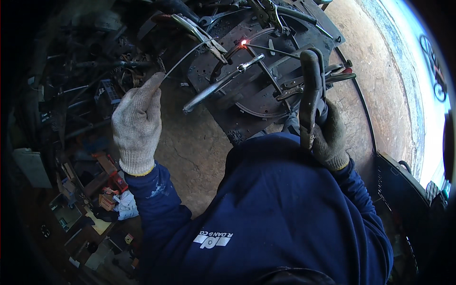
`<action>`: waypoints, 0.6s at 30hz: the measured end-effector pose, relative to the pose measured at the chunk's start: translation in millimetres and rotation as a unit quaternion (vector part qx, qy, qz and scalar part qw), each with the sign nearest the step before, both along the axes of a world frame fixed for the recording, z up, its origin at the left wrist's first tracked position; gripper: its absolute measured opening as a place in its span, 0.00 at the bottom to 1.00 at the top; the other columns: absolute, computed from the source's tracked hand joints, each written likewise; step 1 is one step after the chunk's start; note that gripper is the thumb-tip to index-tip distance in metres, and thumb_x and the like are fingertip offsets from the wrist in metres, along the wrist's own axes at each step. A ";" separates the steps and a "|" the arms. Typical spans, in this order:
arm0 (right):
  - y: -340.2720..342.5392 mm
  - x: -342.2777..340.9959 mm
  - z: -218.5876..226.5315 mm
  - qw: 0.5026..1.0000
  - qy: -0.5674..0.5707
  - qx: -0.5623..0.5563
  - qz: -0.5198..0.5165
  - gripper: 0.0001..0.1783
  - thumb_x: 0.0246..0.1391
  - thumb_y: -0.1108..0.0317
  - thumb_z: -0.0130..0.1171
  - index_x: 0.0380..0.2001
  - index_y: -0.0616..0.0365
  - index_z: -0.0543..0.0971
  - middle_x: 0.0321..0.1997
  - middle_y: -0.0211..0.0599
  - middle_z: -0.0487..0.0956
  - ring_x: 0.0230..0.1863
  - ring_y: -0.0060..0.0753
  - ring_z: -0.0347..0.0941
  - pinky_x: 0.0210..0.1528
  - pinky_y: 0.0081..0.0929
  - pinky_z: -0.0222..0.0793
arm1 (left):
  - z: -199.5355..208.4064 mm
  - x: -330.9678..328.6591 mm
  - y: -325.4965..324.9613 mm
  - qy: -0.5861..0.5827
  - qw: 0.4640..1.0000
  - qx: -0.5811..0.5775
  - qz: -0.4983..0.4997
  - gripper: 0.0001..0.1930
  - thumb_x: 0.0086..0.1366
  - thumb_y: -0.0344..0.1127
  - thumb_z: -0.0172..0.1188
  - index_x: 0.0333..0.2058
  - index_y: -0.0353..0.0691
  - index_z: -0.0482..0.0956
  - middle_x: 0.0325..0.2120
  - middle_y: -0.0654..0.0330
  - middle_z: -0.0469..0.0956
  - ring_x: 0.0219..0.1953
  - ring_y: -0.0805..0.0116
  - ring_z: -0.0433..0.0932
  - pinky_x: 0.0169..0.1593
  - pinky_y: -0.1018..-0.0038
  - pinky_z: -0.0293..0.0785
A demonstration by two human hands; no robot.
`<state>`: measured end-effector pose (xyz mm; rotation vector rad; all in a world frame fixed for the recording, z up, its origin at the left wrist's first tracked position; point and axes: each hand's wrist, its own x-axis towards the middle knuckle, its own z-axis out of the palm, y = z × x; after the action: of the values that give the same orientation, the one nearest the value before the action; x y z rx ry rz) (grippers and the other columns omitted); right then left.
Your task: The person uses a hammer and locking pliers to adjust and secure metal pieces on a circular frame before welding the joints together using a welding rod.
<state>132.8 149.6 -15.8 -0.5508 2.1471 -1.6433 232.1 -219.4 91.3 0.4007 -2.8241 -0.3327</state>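
My left hand, in a knitted work glove, is closed in a pinch on a thin metal rod that slants up toward locking pliers. In my gloved right hand is a dark welding electrode holder. A thin electrode runs leftward from its jaw to a glowing orange spot on a curved steel frame. Below that spot, a shiny metal bar lies diagonally across the frame. More locking pliers grip near the frame's right side, and others stand at its top.
A dark steel work plate carries the frame and tools, including a wrench. Cluttered scrap and boxes fill the left side. A black cable crosses the dirt ground on the right, near a dark metal cabinet.
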 end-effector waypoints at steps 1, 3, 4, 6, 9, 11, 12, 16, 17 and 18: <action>-0.5 0.6 -0.3 1.000 -0.002 -0.007 -0.001 0.35 0.62 0.72 0.66 0.68 0.63 0.62 0.60 0.47 0.75 0.61 0.39 0.74 0.66 0.38 0.68 | 0.3 0.8 0.2 0.002 1.000 0.000 0.001 0.16 0.67 0.30 0.64 0.52 0.51 0.86 0.33 0.53 0.83 0.34 0.55 0.84 0.39 0.65 0.80; -0.4 1.3 -0.5 1.000 -0.021 -0.020 -0.007 0.35 0.63 0.71 0.65 0.68 0.64 0.62 0.61 0.47 0.75 0.62 0.39 0.74 0.66 0.38 0.68 | 1.0 2.0 0.8 0.008 1.000 0.000 0.001 0.16 0.67 0.30 0.64 0.52 0.51 0.86 0.33 0.53 0.83 0.34 0.55 0.85 0.38 0.66 0.80; 0.2 1.7 -1.1 0.999 -0.039 -0.025 -0.012 0.34 0.63 0.71 0.65 0.68 0.64 0.62 0.61 0.48 0.75 0.62 0.39 0.74 0.66 0.38 0.68 | 0.6 2.3 0.9 0.011 1.000 0.000 0.000 0.16 0.67 0.30 0.64 0.52 0.51 0.86 0.33 0.53 0.83 0.34 0.55 0.85 0.38 0.66 0.80; 0.0 2.0 -1.7 0.997 -0.066 -0.036 -0.023 0.35 0.63 0.68 0.66 0.68 0.64 0.63 0.60 0.46 0.75 0.61 0.37 0.74 0.65 0.37 0.68 | 0.6 3.1 1.6 0.009 1.000 0.001 0.002 0.15 0.67 0.30 0.64 0.52 0.51 0.86 0.33 0.53 0.83 0.34 0.55 0.84 0.38 0.66 0.80; -0.3 0.6 -0.8 0.997 -0.061 -0.028 -0.027 0.35 0.63 0.65 0.66 0.67 0.65 0.64 0.60 0.45 0.76 0.60 0.36 0.75 0.64 0.36 0.69 | 2.4 2.8 2.9 -0.003 1.000 -0.001 0.006 0.15 0.68 0.30 0.64 0.52 0.51 0.86 0.33 0.53 0.83 0.33 0.55 0.84 0.38 0.66 0.80; 3.0 0.1 -2.7 1.000 -0.012 0.009 -0.010 0.34 0.64 0.71 0.64 0.68 0.64 0.62 0.61 0.48 0.74 0.62 0.39 0.74 0.66 0.37 0.67 | 3.4 3.0 2.9 -0.009 1.000 -0.008 0.003 0.15 0.68 0.31 0.63 0.52 0.51 0.86 0.33 0.53 0.82 0.33 0.55 0.84 0.39 0.66 0.80; 3.5 0.7 -4.7 1.000 -0.014 0.004 -0.013 0.34 0.63 0.71 0.65 0.68 0.64 0.62 0.61 0.48 0.74 0.62 0.39 0.74 0.66 0.37 0.68 | 3.9 2.6 3.4 -0.008 1.000 -0.003 0.005 0.15 0.68 0.30 0.63 0.52 0.51 0.86 0.32 0.53 0.82 0.33 0.55 0.84 0.39 0.66 0.80; 0.2 1.9 -1.6 0.999 -0.035 -0.014 -0.017 0.35 0.63 0.69 0.66 0.68 0.64 0.62 0.61 0.48 0.75 0.62 0.39 0.74 0.65 0.37 0.68 | 4.7 2.3 5.8 -0.009 1.000 0.005 0.010 0.15 0.67 0.30 0.63 0.52 0.50 0.86 0.33 0.53 0.82 0.33 0.55 0.83 0.39 0.66 0.80; -1.2 1.7 1.2 0.999 -0.043 -0.017 -0.015 0.35 0.63 0.69 0.66 0.68 0.64 0.62 0.61 0.48 0.75 0.62 0.39 0.74 0.65 0.38 0.68 | 4.8 2.3 5.9 -0.010 1.000 0.004 0.010 0.16 0.67 0.30 0.64 0.52 0.50 0.86 0.33 0.53 0.82 0.33 0.55 0.84 0.39 0.66 0.80; -1.2 1.6 1.3 0.998 -0.051 -0.016 -0.017 0.35 0.63 0.69 0.66 0.68 0.64 0.62 0.61 0.49 0.75 0.61 0.39 0.74 0.65 0.38 0.69 | 4.5 2.4 5.7 -0.008 1.000 0.007 0.009 0.16 0.67 0.30 0.64 0.52 0.50 0.86 0.33 0.53 0.83 0.33 0.55 0.84 0.39 0.66 0.80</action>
<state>134.4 148.5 -14.6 -0.4322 2.0713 -1.6882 234.5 -213.6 95.8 0.4339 -2.8325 -0.3478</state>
